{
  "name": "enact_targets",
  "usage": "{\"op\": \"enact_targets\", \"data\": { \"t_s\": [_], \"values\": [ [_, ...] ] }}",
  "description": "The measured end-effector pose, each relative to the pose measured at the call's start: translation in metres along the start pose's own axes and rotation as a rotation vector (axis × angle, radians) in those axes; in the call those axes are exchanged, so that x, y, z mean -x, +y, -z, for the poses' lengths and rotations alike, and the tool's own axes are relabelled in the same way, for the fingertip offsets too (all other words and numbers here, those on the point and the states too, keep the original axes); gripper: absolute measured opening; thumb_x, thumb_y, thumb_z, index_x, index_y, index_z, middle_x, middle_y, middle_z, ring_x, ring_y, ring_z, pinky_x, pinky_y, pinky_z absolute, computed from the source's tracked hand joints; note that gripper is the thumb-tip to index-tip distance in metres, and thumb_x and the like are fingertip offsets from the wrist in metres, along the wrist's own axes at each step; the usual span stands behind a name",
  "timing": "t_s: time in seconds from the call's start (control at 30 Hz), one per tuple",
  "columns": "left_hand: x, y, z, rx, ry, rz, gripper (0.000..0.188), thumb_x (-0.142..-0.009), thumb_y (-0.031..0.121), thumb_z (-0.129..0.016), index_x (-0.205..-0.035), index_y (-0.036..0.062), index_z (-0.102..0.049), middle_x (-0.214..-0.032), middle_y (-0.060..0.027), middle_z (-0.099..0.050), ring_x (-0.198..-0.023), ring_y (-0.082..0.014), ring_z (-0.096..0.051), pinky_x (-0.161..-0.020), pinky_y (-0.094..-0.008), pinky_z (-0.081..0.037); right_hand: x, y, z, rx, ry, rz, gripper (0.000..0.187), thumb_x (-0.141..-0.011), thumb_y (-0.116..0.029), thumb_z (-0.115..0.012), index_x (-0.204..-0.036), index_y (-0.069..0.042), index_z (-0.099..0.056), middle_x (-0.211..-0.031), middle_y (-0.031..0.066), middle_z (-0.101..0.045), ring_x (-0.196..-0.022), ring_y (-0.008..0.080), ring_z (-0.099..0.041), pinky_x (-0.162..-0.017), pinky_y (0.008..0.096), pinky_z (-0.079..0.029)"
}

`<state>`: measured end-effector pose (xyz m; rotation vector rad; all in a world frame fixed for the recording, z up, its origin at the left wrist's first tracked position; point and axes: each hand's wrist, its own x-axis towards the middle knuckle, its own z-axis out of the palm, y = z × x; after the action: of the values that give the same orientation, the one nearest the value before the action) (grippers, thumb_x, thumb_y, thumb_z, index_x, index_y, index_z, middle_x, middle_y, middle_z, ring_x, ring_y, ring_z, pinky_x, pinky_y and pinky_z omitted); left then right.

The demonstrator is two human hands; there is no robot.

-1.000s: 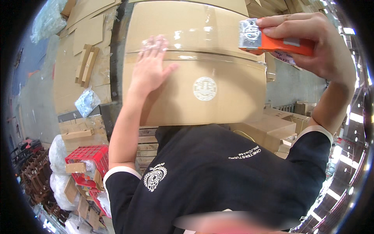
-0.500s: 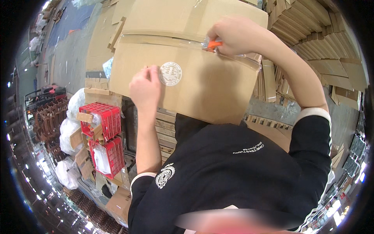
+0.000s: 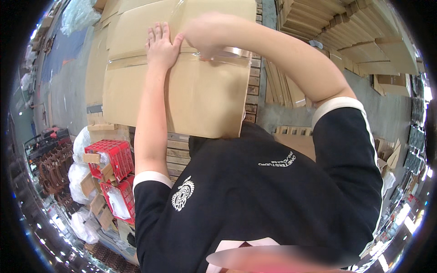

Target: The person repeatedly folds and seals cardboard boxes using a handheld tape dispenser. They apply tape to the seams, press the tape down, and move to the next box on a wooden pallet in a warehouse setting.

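A large brown cardboard box [image 3: 205, 100] lies in front of me, with clear tape [image 3: 129, 58] along its middle seam. My left hand [image 3: 163, 48] is open, palm down across the seam, its fingers stretched toward the far side. Close to its right, my right hand [image 3: 209, 35] is low over the box with curled fingers, smeared by motion. A bit of reddish orange shows under that fist, but the rest of the small orange tool is hidden. A shiny strip of tape [image 3: 236, 52] lies at the seam's right end.
Red plastic crates [image 3: 119, 157] and bundles of clear wrap [image 3: 82, 175] stand at the left. Slatted wooden pallet boards [image 3: 255, 77] show beside the box. Stacks of flat cardboard [image 3: 327, 22] are at the far right, and loose plastic film [image 3: 77, 18] is at the far left.
My left hand has moved from the near flap to the seam and flattened. My right hand has moved left along the seam. The round label on the near flap is out of sight.
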<state>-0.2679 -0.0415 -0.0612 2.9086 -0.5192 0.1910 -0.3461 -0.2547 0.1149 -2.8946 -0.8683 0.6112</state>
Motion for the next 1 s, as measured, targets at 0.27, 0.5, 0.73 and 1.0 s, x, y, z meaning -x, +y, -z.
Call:
{"op": "enact_targets", "data": {
  "t_s": [0.27,0.5,0.73,1.0],
  "values": [
    [0.043,0.140,0.009,0.076,-0.077,-0.378,0.092,-0.109,0.063,-0.051,-0.172,0.0000,-0.026,-0.181,-0.0222,-0.021,-0.167,-0.0451,-0.016,-0.133,-0.0597,-0.019,0.130,0.076,-0.053,-0.066,0.047,-0.071,0.011,-0.081,-0.012,-0.078,-0.089,-0.005,-0.080,-0.081,0.0166,-0.076,-0.079,0.0372,-0.076,-0.074,0.0491,-0.060],
    [0.067,0.197,0.014,0.051,-0.157,-0.317,0.099,-0.105,0.051,-0.061,-0.168,-0.0122,-0.019,-0.178,-0.0328,-0.017,-0.165,-0.0535,-0.013,-0.131,-0.0628,-0.020,0.167,0.106,-0.124,-0.136,0.099,-0.032,0.013,-0.079,-0.010,-0.075,-0.091,-0.006,-0.079,-0.086,0.0179,-0.077,-0.083,0.0377,-0.077,-0.074,0.0502,-0.062],
    [0.067,0.231,0.006,-0.173,-0.256,-0.106,0.115,-0.093,0.039,-0.079,-0.167,-0.0172,-0.010,-0.175,-0.0402,-0.011,-0.165,-0.0567,-0.009,-0.132,-0.0650,-0.017,0.111,0.094,-0.170,-0.106,-0.026,0.118,0.013,-0.076,-0.014,-0.073,-0.075,-0.002,-0.077,-0.077,0.0223,-0.074,-0.077,0.0402,-0.076,-0.072,0.0485,-0.062],
    [0.076,0.245,0.002,-0.036,-0.101,-0.031,0.106,-0.087,0.018,-0.072,-0.164,-0.0211,-0.010,-0.175,-0.0417,-0.010,-0.166,-0.0546,-0.008,-0.133,-0.0618,-0.017,0.133,0.173,-0.035,-0.148,0.609,0.044,0.023,-0.082,-0.028,-0.083,-0.097,-0.011,-0.085,-0.088,0.0146,-0.080,-0.077,0.0321,-0.076,-0.069,0.0462,-0.059]
  ]
}}
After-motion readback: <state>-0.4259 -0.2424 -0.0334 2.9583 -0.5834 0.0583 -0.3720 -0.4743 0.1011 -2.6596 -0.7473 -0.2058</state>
